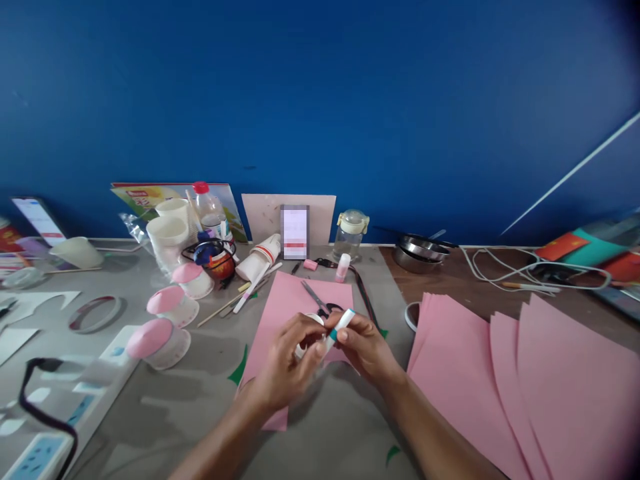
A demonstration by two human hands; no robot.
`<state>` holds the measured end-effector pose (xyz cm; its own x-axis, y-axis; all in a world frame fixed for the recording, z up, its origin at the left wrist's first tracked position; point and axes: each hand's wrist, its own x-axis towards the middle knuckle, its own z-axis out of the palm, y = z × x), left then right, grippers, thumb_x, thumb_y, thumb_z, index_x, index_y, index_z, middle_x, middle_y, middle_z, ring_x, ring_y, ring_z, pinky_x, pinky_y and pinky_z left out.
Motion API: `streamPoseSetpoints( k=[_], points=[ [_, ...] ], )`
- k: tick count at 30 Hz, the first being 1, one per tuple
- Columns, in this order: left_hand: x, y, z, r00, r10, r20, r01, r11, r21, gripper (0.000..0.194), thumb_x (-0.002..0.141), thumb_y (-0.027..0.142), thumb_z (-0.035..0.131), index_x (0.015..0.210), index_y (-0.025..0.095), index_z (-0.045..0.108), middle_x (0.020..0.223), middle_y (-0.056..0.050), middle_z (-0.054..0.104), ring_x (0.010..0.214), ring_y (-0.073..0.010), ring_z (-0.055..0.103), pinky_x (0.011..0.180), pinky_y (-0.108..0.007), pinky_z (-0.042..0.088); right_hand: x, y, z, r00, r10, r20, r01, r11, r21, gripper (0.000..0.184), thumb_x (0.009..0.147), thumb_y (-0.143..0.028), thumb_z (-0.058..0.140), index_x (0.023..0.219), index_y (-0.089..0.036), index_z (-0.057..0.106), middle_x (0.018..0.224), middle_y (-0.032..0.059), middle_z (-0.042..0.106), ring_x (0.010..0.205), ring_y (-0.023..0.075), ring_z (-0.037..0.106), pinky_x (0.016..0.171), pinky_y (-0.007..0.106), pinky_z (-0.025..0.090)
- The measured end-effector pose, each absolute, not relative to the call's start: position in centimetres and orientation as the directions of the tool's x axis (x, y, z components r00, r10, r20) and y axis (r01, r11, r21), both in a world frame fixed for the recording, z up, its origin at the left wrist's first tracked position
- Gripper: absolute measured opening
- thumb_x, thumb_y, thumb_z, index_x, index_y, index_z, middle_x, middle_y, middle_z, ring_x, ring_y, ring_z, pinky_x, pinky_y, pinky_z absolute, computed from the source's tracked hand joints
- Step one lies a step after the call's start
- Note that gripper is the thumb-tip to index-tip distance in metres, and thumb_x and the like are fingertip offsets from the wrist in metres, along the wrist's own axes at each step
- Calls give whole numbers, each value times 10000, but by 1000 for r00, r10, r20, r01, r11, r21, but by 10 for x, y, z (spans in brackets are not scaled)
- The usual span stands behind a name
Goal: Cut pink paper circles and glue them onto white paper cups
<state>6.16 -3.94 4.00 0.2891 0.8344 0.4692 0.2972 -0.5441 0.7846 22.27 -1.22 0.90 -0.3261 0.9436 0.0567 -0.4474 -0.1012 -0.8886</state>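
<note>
My left hand is curled round a small white paper cup, which its fingers partly hide. In my right hand is a white and teal glue stick, tilted and held against the cup at its lower end. Under both hands lies a sheet of pink paper, with a cut-out curve at its near edge. Dark-handled scissors rest with their blades spread on that sheet, just beyond my fingers. A pink and white glue stick stands upright behind the sheet.
Several cups with pink tops stand on the left. A phone leans at the back beside a lidded glass jar. Pink sheets lie at right, near white cables. A power strip is at near left.
</note>
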Motion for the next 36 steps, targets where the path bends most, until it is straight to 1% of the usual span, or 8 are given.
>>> streamPoseSetpoints(
  k=[4,10,16,19,23,27,32,36],
  points=[
    [62,-42,50,344,895,283,404,-413,816,70,870,210,518,901,191,578,790,-23,613,670,-135,536,622,-247,408,226,-11,8,-292,952,86,-418,-46,-907,227,641,-428,793,782,-259,740,675,-8,602,585,121,467,579,254,397],
    [68,-53,60,374,926,48,357,-191,914,164,920,269,435,948,196,579,758,-23,613,672,-144,563,626,-249,413,235,-12,19,-264,904,335,-401,213,-891,226,751,-491,699,765,-268,734,732,10,594,698,158,544,688,318,463],
    [84,-59,58,427,899,-97,142,40,989,337,922,447,418,751,168,498,622,15,486,539,-92,450,517,-226,343,231,-25,17,-482,848,218,-440,-19,-898,277,821,-486,624,864,-218,679,958,53,625,465,76,537,393,224,466],
    [95,-54,51,445,887,-120,-26,147,989,465,873,579,437,637,179,424,535,52,379,468,-64,338,450,-222,251,224,-31,17,-467,868,167,-466,-82,-881,295,870,-497,544,892,-214,625,996,49,624,439,58,537,340,190,456],
    [108,-48,39,419,892,-173,-258,299,919,495,760,630,576,627,178,423,500,69,371,430,-49,313,422,-211,218,219,-33,15,-310,940,145,-442,-7,-897,297,899,-479,503,812,-202,571,943,36,644,456,63,546,325,154,406],
    [108,-44,30,480,850,-217,-367,420,830,484,696,608,667,688,184,433,477,91,371,390,-41,287,398,-189,207,214,-34,15,-211,968,135,-388,43,-921,358,908,-502,470,741,-193,539,840,36,652,444,67,495,346,166,393],
    [92,-39,24,737,655,-164,-398,618,678,397,763,520,665,758,179,463,479,108,320,380,-32,200,389,-170,188,213,-36,24,-190,961,200,-288,141,-947,410,892,-521,497,683,-175,569,732,19,642,433,46,382,426,173,385],
    [84,-36,19,858,512,-45,-397,716,575,326,820,470,624,778,181,479,480,122,226,365,-33,90,363,-175,133,214,-38,26,-233,954,188,-298,114,-948,418,885,-535,500,687,-179,595,693,14,637,443,56,396,454,179,387]
  ],
)
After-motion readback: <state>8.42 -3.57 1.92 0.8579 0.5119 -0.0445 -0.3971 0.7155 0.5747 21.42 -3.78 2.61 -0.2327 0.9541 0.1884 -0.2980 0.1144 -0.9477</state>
